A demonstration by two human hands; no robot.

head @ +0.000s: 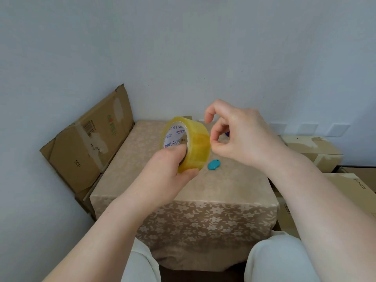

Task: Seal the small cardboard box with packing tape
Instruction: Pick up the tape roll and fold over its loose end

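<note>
A roll of clear yellowish packing tape (196, 145) is held upright above the table. My left hand (173, 169) grips it from below, thumb in the printed core and fingers under the outer rim. My right hand (234, 137) sits at the roll's right side, its curled thumb and fingertip pinching at the tape surface on the rim. I cannot make out a lifted tape end. Only a brown cardboard corner (188, 117) shows behind the roll; the rest of that box is hidden.
A small table under a beige floral cloth (203, 216) stands before my knees. A teal oval object (213, 165) lies on it, and something blue (227, 133) peeks behind my right hand. Flattened cardboard (89, 143) leans on the left wall. Larger boxes (317, 151) stand at right.
</note>
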